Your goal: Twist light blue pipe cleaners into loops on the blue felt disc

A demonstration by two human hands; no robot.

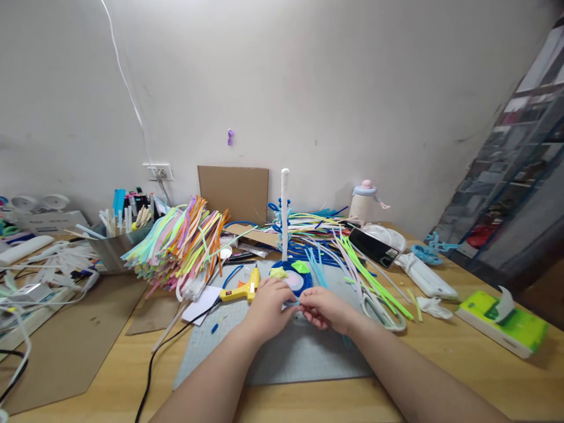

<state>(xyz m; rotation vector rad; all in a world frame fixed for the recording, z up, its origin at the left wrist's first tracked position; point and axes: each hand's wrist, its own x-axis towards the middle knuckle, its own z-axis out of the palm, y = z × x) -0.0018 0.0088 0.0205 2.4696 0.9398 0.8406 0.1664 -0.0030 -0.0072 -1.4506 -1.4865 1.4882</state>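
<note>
Both hands meet over the grey mat (pixel 308 358), just in front of a round dark-blue base (pixel 307 286) with a pink middle and yellow-green pieces. My left hand (pixel 272 306) has its fingers closed round a light-blue piece (pixel 291 304). My right hand (pixel 325 308) pinches the same piece at its right end, fingers curled. A white upright post (pixel 284 217) with blue loops beside it rises behind the base. The yellow glue gun (pixel 244 290) lies left of my left hand. Light-blue pipe cleaners (pixel 316 267) lie right of the base.
A large bundle of coloured pipe cleaners (pixel 180 244) lies at the left, by a holder of sticks (pixel 112 249). Green pipe cleaners (pixel 374 279), scissors (pixel 384 314), a phone (pixel 374 247) and a green tissue pack (pixel 502 323) are at the right. A black cord (pixel 152 364) crosses the front left.
</note>
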